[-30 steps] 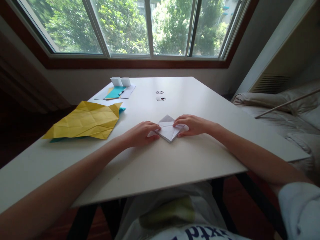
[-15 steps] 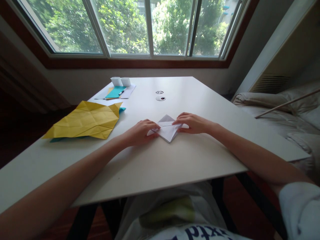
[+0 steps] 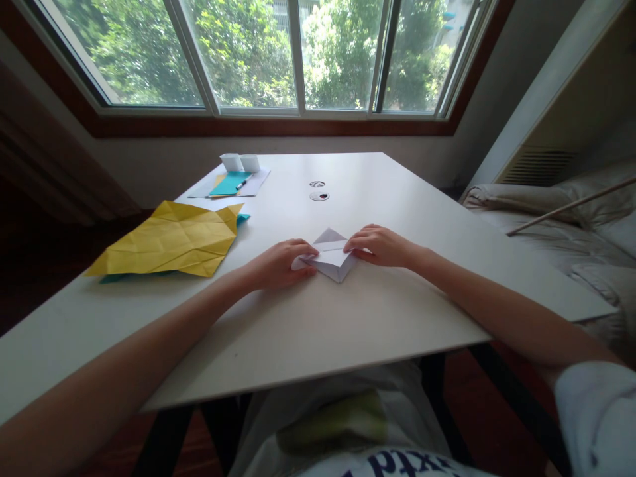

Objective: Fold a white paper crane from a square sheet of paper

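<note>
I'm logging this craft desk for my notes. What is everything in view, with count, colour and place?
folded paper: 1, white, table centre, between both hands
creased sheet: 1, yellow, left part of the table, over a teal sheet
teal paper: 1, far left, on white sheets, a pen on it
small cups: 2, white, far left edge
round discs: 2, far centre
table: 1, white, below the window
window: 1, trees outside
bedding: pale, right
left hand: 1, on the paper's left edge
right hand: 1, on its right edge

L hand [image 3: 278, 265] flat, R hand [image 3: 380, 246] fingers curled
</note>
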Motion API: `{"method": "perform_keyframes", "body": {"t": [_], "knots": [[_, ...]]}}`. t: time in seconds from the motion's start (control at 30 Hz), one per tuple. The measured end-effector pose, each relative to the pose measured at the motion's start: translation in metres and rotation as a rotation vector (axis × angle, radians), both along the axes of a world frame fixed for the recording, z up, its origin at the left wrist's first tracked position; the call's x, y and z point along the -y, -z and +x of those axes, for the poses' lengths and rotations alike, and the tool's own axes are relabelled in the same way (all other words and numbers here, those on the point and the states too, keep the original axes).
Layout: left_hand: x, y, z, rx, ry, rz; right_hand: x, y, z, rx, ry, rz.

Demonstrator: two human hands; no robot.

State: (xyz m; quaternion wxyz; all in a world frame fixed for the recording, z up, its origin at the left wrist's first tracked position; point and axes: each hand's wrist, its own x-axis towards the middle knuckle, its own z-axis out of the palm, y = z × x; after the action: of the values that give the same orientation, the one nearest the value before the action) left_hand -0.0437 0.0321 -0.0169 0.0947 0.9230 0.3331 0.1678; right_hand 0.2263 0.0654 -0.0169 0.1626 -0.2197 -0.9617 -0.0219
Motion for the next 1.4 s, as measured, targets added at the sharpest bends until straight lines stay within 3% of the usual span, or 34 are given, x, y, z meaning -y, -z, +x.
{"method": "perform_keyframes", "body": {"t": [0.5, 0.9, 1.4], "knots": [[-0.006, 0.008, 0.012, 0.05, -0.226, 0.019, 0.009, 0.001, -0.012, -0.271, 0.161, -0.163], [-0.009, 0.015, 0.015, 0.025, -0.285, 0.063, 0.002, 0.008, -0.013, -0.076, 0.181, -0.192], [-0.004, 0.008, 0.025, 0.013, -0.462, 0.06, 0.008, 0.0, -0.016, -0.179, 0.358, -0.31]]}}
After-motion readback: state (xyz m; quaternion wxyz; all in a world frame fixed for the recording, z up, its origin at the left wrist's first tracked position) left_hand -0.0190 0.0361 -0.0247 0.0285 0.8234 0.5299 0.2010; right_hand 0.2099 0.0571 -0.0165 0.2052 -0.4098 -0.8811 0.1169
